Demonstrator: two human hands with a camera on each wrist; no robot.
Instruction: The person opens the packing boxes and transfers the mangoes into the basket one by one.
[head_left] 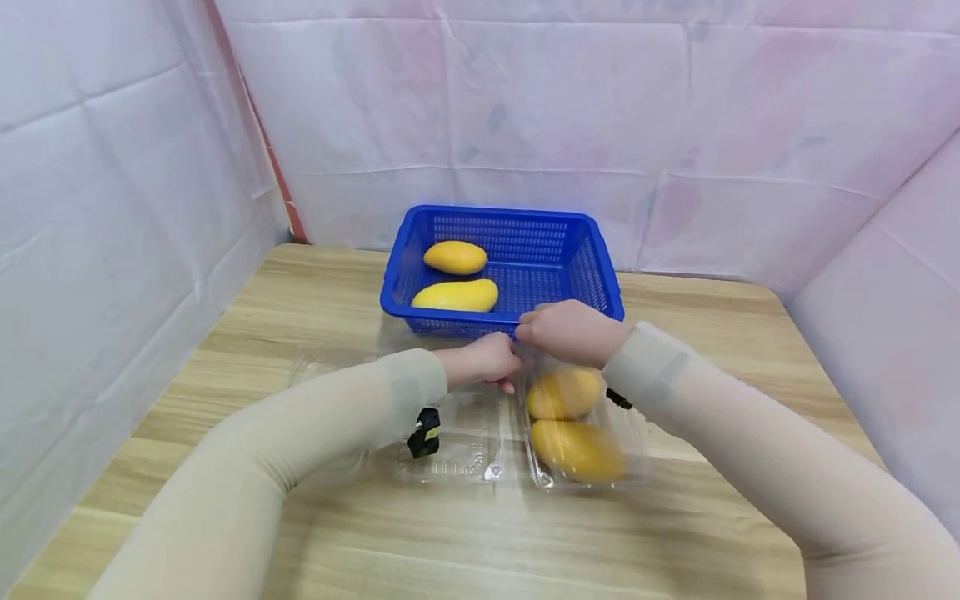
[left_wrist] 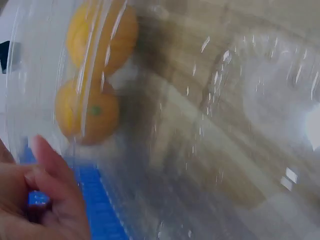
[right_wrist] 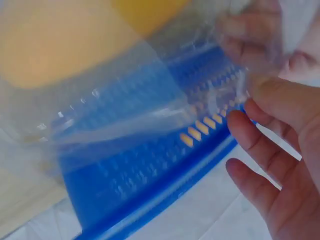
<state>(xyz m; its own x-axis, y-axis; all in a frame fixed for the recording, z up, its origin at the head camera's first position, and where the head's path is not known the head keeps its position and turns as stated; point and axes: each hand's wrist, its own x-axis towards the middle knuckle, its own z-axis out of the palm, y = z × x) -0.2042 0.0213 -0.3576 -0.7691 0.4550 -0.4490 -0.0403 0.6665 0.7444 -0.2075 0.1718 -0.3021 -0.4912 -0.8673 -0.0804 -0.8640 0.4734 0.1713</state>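
Two yellow mangoes, one (head_left: 564,393) behind the other (head_left: 577,451), lie in a clear plastic clamshell box (head_left: 636,467) right of centre. Next to it on the left is a second clear, see-through plastic section (head_left: 450,467). My left hand (head_left: 487,358) pinches the clear plastic at its far end, fingers curled. Close beside it, at the front of the blue basket (head_left: 510,213), my right hand (head_left: 570,332) pinches the plastic edge between thumb and index finger. The right wrist view shows the other fingers (right_wrist: 250,185) of that hand apart from the plastic.
Inside the blue basket two more mangoes, one (head_left: 455,257) behind the other (head_left: 457,296), lie on the left side. Another clear plastic piece (head_left: 322,367) is partly behind my left sleeve. White cloth walls (head_left: 570,100) border the wooden table (head_left: 420,542) at the back and sides.
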